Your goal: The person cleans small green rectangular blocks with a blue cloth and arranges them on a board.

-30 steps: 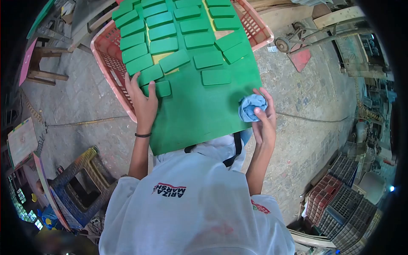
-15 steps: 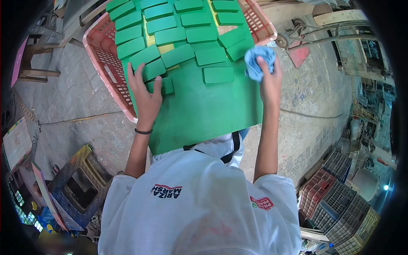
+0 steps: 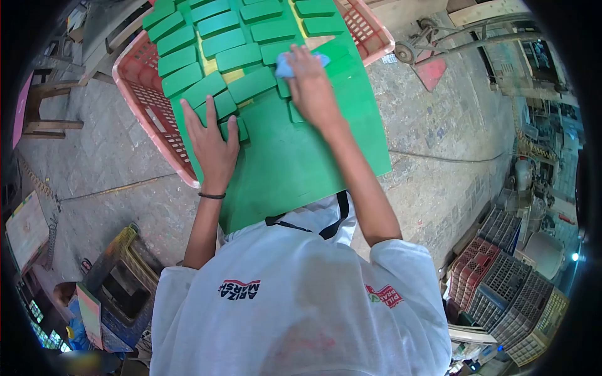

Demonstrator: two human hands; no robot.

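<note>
A large green board (image 3: 282, 169) slopes away in front of me, with rows of flat green rectangular blocks (image 3: 239, 57) on its far half. My left hand (image 3: 213, 150) is spread, its fingers resting on the nearest blocks at the left side; a small block (image 3: 236, 130) shows beside its thumb. In my right hand (image 3: 313, 94) is a crumpled light blue cloth (image 3: 286, 66), pressed down over the blocks right of the middle. That hand and forearm, a little blurred, hide part of the blocks beneath them.
A pink perforated plastic crate (image 3: 128, 78) sits beneath the board. A metal hand cart (image 3: 464, 51) lies at the far right. Stacked crates (image 3: 501, 288) stand at the lower right, a worn plastic stool (image 3: 125, 282) at the lower left. A wooden stool (image 3: 53, 103) is farther left.
My right hand has swung left with the blue cloth, from beside the board's right edge onto the blocks. My left hand stays spread in nearly the same place. The view has shifted slightly.
</note>
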